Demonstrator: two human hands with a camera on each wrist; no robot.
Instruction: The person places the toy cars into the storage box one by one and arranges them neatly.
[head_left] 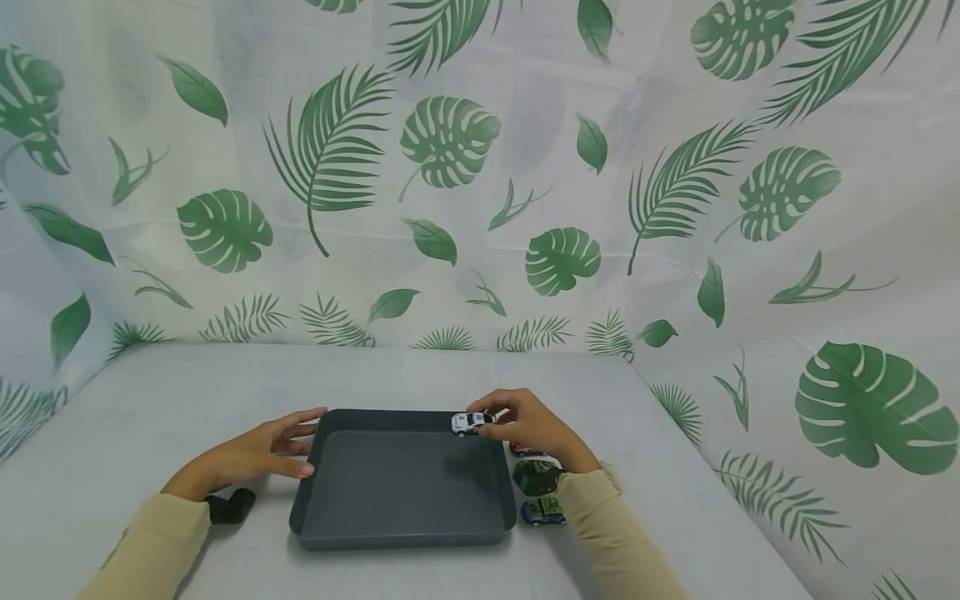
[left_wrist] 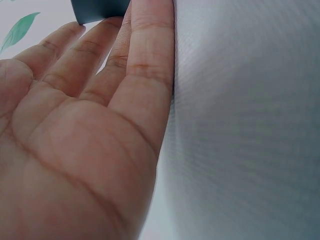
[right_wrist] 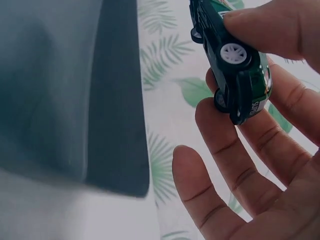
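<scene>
My right hand pinches a small toy car between thumb and fingers, above the far right corner of a dark grey tray. The car looks white and black in the head view. In the right wrist view the toy car shows a dark underside, a green body side and white-spoked wheels. My left hand is at the tray's left side, fingers extended, fingertips at the rim. In the left wrist view its palm is seen, with the fingers reaching to the tray's corner.
Right of the tray, partly hidden by my right wrist, lie a red toy car and a blue and green toy car. A white cloth covers the table. Behind it hangs a leaf-print curtain.
</scene>
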